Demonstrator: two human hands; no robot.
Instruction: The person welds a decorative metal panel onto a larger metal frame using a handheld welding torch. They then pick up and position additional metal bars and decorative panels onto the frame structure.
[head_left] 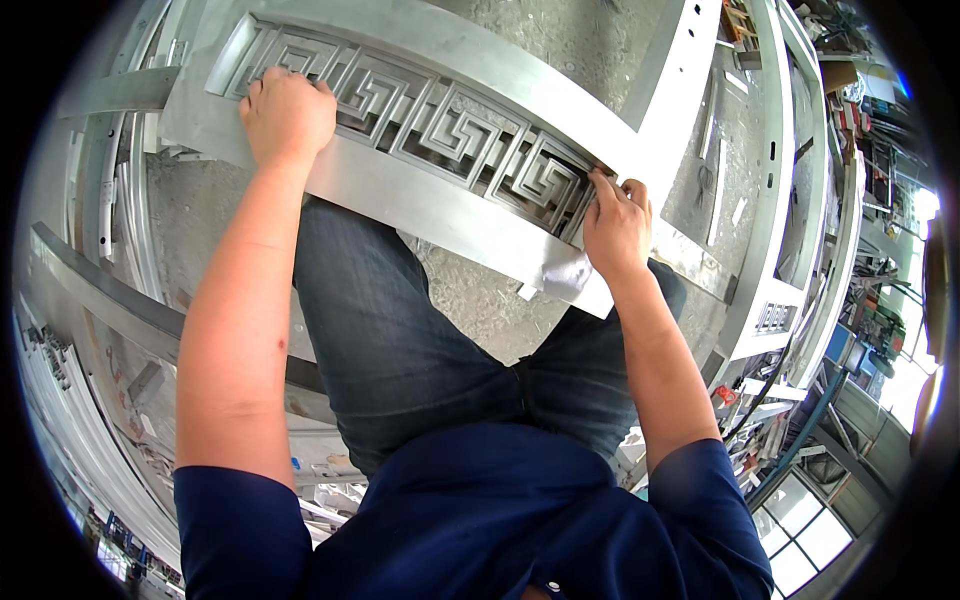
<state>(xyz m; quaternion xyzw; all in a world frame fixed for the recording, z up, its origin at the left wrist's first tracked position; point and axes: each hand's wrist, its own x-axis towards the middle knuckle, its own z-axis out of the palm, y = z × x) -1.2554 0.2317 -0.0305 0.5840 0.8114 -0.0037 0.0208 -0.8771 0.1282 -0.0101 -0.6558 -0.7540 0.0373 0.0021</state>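
So from up here, my left hand [287, 113] is planted flat-ish on the left end of the aluminium fretwork panel [430, 130], fingers curled together over the top edge of the key-pattern strip, looks like it's just pinning the thing down so it doesn't slide. The panel lies tilted across my knees, above the concrete floor [480, 300]. My right hand [617, 225] is at the right end, fingers pinching into the last square of the pattern, next to a scrap of white protective film [565, 275] hanging off the rail.
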